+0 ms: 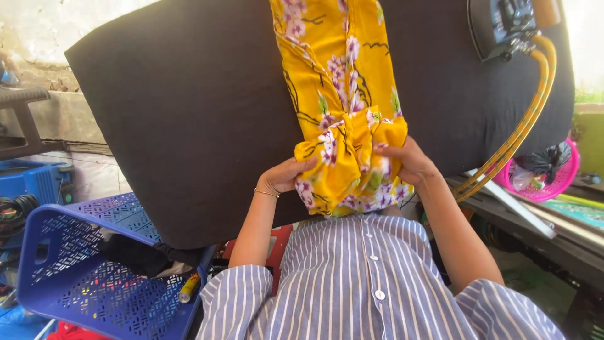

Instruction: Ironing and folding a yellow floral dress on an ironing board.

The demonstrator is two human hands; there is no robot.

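Both hands grip one thing: the left hand [289, 174] curls shut around the near end of a yellow flowered cloth [343, 82] from 9 o'clock, and the right hand [406, 162] clamps the same bunched end from 3 o'clock, fingers wrapped over the fabric. The cloth lies on a black padded board [189, 119] that serves as the desk. Its gathered end hangs just over the board's near edge, touching the striped shirt [371, 277] of the person wearing the camera.

To handle this grip well, I judge the two hands should pull evenly and keep the bunched end centred, so the fabric stays flat on the board and does not twist. The folds near the hands look thick and crumpled; they would need spreading sideways instead of tugging hard.

The cloth's long axis runs from 6 o'clock to 12 o'clock, leaning slightly toward 11. It forms a narrow strip, with the far end running out of view at the top and the gathered end pointing at the person.

An iron [506, 25] rests at 1 o'clock on the board, well apart from the cloth, with a yellow hose [528, 119] curving down the right edge. A blue basket [94, 264] stands at 8 o'clock, below the board.
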